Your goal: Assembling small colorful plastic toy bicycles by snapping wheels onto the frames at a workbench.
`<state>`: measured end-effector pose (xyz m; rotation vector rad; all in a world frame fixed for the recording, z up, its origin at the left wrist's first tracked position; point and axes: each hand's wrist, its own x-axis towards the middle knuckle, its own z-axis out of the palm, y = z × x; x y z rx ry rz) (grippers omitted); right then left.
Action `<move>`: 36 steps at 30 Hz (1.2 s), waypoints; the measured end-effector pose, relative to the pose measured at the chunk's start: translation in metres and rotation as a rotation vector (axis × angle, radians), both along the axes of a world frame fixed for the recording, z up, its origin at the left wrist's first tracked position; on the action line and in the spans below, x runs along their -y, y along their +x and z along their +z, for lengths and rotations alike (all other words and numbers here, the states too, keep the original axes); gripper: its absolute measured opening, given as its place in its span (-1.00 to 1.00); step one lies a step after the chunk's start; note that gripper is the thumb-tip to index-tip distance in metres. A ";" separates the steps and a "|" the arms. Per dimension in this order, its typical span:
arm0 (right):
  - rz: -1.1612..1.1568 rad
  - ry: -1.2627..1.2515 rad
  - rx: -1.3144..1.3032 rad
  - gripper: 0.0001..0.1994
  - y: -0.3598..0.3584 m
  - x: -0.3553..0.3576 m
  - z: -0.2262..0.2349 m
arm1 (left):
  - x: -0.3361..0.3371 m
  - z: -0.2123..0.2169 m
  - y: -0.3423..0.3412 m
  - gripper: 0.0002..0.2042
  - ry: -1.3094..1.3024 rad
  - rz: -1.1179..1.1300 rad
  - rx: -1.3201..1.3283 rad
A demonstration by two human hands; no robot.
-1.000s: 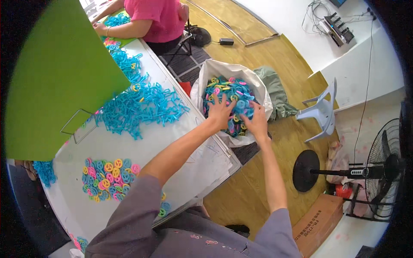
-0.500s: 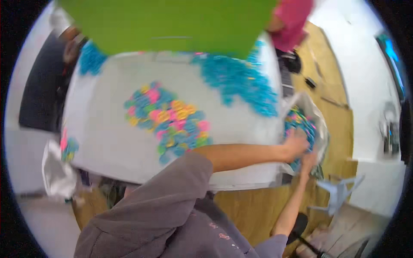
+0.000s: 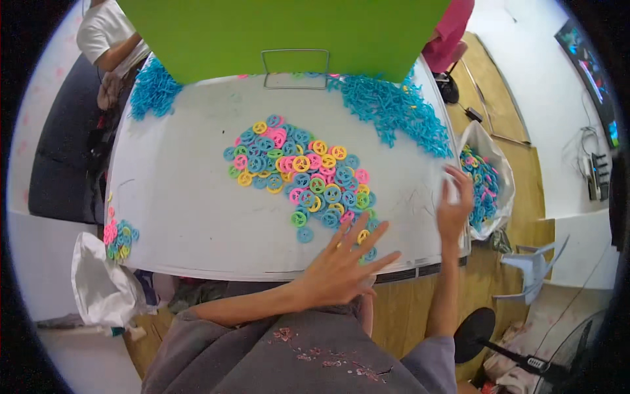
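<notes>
Left hand (image 3: pixel 344 262) is lying flat at the near table (image 3: pixel 184 223) edge, fingers splayed wide, holding nothing, its fingertips touching the nearest of the coloured plastic rings (image 3: pixel 302 174). Right hand (image 3: pixel 454 207) is hovering at the table's right edge, open and empty, just beside the white sack (image 3: pixel 489 154) of the same rings. Judged step: spreading the ring pile; next move calls for sweeping or picking. Beyond, blue clip heaps (image 3: pixel 394 108) are lying under a green board (image 3: pixel 289 33).

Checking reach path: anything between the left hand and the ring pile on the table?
Nothing visible. The left hand lies open at the ring pile's near edge, fingertips already over the nearest rings; bare table beside it.
</notes>
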<state>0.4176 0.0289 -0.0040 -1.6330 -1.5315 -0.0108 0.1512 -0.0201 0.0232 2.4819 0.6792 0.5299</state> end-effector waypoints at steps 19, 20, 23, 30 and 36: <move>0.275 -0.129 0.069 -0.56 -0.138 -0.005 -0.039 | -0.156 -0.043 -0.110 -0.53 0.390 0.717 -0.107; 0.277 -0.116 0.193 -0.56 -0.144 -0.007 -0.040 | -0.164 -0.056 -0.117 -0.51 0.250 0.693 -0.163; 0.394 -0.171 0.076 -0.59 -0.132 -0.013 -0.039 | -0.154 -0.063 -0.116 -0.49 0.111 0.623 -0.209; 0.291 -0.031 0.274 -0.61 -0.099 -0.068 -0.042 | -0.167 -0.044 -0.101 -0.47 0.314 0.557 0.007; 0.415 -0.006 0.239 -0.66 -0.118 -0.056 -0.048 | -0.169 -0.059 -0.081 -0.54 0.336 0.381 -0.232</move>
